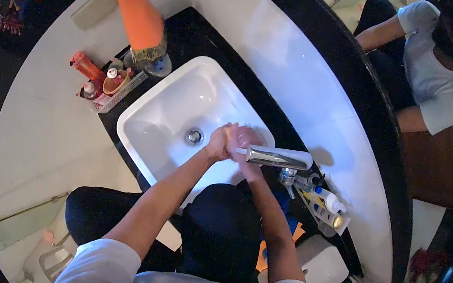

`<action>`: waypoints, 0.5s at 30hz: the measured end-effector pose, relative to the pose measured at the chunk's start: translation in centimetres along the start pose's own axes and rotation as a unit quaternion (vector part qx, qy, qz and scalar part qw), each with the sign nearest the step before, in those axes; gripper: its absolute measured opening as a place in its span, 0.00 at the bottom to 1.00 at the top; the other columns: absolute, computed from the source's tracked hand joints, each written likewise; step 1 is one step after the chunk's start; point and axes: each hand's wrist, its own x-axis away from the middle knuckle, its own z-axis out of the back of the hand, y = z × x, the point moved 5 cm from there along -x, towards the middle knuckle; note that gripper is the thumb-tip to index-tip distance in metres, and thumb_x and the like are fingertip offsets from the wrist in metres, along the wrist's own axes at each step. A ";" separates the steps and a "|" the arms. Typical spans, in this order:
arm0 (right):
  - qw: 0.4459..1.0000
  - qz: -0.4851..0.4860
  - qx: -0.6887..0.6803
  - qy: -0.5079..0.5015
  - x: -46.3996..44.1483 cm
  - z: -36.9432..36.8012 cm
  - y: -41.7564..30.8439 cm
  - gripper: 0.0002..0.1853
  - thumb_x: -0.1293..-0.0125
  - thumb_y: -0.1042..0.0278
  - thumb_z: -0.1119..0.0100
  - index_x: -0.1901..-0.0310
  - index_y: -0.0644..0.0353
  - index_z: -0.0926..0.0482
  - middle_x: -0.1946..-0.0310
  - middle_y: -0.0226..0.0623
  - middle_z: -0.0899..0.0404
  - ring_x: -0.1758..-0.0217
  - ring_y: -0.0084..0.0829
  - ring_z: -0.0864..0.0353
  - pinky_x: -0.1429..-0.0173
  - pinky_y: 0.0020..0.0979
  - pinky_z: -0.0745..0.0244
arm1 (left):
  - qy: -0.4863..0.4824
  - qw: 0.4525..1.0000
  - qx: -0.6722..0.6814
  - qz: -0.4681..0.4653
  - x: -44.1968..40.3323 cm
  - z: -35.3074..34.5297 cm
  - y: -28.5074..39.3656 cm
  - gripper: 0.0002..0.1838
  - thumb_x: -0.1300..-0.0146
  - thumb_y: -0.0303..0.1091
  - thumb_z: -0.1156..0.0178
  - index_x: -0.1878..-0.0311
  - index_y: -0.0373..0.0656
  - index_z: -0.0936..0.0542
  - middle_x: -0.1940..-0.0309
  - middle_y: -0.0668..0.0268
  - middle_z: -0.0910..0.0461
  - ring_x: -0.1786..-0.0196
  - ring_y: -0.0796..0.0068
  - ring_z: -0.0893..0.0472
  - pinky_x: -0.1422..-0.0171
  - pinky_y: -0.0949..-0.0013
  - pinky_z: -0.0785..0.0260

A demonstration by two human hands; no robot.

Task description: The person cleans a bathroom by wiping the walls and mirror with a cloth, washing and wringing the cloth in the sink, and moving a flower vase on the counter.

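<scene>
My left hand [219,142] and my right hand [245,139] are pressed together over the right side of a white washbasin [155,87]. The right hand is smeared by motion. Most of the left hand's fingers are hidden against the right, so I cannot tell how either hand is closed. A chrome faucet [279,157] reaches over from the right, its spout end just beside my right hand. Left of my hands, the metal drain [194,136] shows in the basin floor. I cannot make out whether water is running.
An orange vase [139,17] stands behind the basin. A small tray [119,93] with several bottles is at the left. Several more bottles [326,202] stand near the faucet. A mirror at the upper right reflects a person in a white shirt [436,67].
</scene>
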 end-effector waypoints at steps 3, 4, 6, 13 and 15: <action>0.955 -0.251 -0.126 -0.098 -2.6 3.8 -2.3 0.15 0.37 0.58 0.50 0.75 0.60 0.25 0.77 0.42 0.24 0.75 0.40 0.26 0.67 0.39 0.30 | 0.077 0.997 -0.009 -0.010 1.6 -1.0 0.5 0.18 0.35 0.53 0.56 0.62 0.51 0.25 0.69 0.68 0.23 0.62 0.67 0.24 0.53 0.55 0.32; 0.954 -0.252 -0.126 -0.100 -2.1 2.8 -3.1 0.15 0.37 0.58 0.50 0.75 0.60 0.25 0.77 0.42 0.24 0.75 0.40 0.26 0.67 0.39 0.30 | 0.078 0.997 -0.006 -0.009 0.8 1.5 0.4 0.18 0.35 0.53 0.56 0.62 0.51 0.25 0.69 0.68 0.23 0.62 0.67 0.24 0.53 0.55 0.32; 0.992 0.101 -0.067 0.036 -1.0 1.6 -7.5 0.11 0.43 0.61 0.44 0.71 0.60 0.27 0.73 0.45 0.28 0.72 0.46 0.28 0.65 0.44 0.34 | -0.120 0.980 0.158 0.012 -0.9 4.6 -0.5 0.16 0.35 0.51 0.56 0.59 0.51 0.27 0.69 0.67 0.23 0.63 0.66 0.23 0.55 0.56 0.31; 0.968 -0.175 -0.181 0.003 0.3 -0.3 0.6 0.11 0.45 0.63 0.40 0.66 0.60 0.26 0.69 0.38 0.23 0.69 0.36 0.24 0.64 0.33 0.29 | 0.147 0.984 0.062 -0.084 4.6 -0.1 2.3 0.16 0.38 0.51 0.49 0.57 0.49 0.31 0.64 0.59 0.23 0.61 0.60 0.22 0.53 0.56 0.29; 0.949 -0.207 -0.237 -0.025 0.9 -0.2 -0.5 0.12 0.46 0.63 0.39 0.65 0.60 0.26 0.69 0.39 0.23 0.67 0.37 0.24 0.61 0.34 0.29 | 0.142 0.984 0.002 -0.110 4.7 0.4 3.1 0.22 0.42 0.56 0.47 0.53 0.50 0.30 0.60 0.58 0.23 0.58 0.59 0.23 0.50 0.55 0.29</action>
